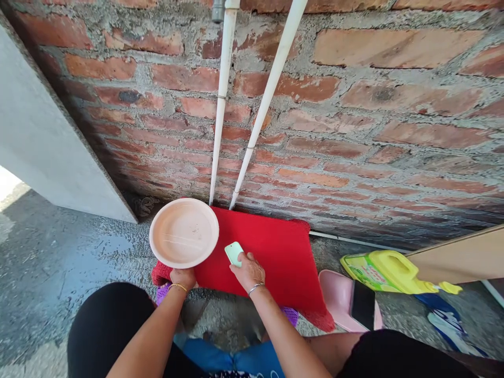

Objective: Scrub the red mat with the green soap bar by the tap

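Note:
A pale pink plastic basin (184,231) is over the left end of a red mat (260,247). Its near rim is held by my left hand (183,277), whose fingers are partly hidden beneath it. Faint streaks and small dark specks show inside. In my right hand (249,272) is a mint-green scrub brush (234,253) with a small hole at its far end. Its underside is hidden against or just above the mat, so bristles do not show. The mat lies across the floor, with its fuzzy edges turned over at the ends.
Beyond the mat rises a brick wall (334,131) with two white pipes (222,100). A yellow detergent bottle (384,270) lies at right, near a pink dustpan-like item (336,294) and blue-and-white slippers (449,320). A grey panel (59,126) leans at left above wet concrete (98,252).

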`<state>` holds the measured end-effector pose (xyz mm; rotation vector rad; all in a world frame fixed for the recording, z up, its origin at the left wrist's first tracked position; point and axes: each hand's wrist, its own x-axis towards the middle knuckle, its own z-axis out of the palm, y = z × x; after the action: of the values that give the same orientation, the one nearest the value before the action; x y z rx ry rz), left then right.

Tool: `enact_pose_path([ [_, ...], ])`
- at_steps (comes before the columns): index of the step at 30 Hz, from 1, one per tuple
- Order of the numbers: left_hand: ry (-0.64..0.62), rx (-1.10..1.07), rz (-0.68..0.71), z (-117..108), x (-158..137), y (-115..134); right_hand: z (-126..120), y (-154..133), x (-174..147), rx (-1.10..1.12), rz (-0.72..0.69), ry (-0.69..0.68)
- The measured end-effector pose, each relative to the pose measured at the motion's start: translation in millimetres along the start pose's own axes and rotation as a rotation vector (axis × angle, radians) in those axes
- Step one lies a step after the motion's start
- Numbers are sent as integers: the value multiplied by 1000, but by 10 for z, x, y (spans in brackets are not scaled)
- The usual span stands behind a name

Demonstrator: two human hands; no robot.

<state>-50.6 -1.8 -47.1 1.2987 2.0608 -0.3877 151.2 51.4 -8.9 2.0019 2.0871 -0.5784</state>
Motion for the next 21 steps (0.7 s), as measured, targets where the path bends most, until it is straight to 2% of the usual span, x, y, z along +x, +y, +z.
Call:
enact_pose_path([
  [4, 23, 56, -16, 41, 19, -16, 139, -314, -21, 21, -144, -22],
  [6, 26, 78, -16, 63, 33, -22, 142, -291, 7, 25, -143, -32],
  [9, 19, 85, -19, 77, 51, -22, 30, 108, 77, 35, -6, -33],
  [13, -4, 79, -47, 47, 52, -6, -161, 795, 144, 75, 295, -14],
  [15, -13, 80, -52, 25, 42, 1, -190, 898, 150, 100, 361, 15],
  [17, -12, 90, -41, 10, 29, 4, -156, 773, 144, 113, 304, 55],
  [21, -10, 140, -6, 13, 7, 1, -3, 222, 177, 134, 32, 61],
])
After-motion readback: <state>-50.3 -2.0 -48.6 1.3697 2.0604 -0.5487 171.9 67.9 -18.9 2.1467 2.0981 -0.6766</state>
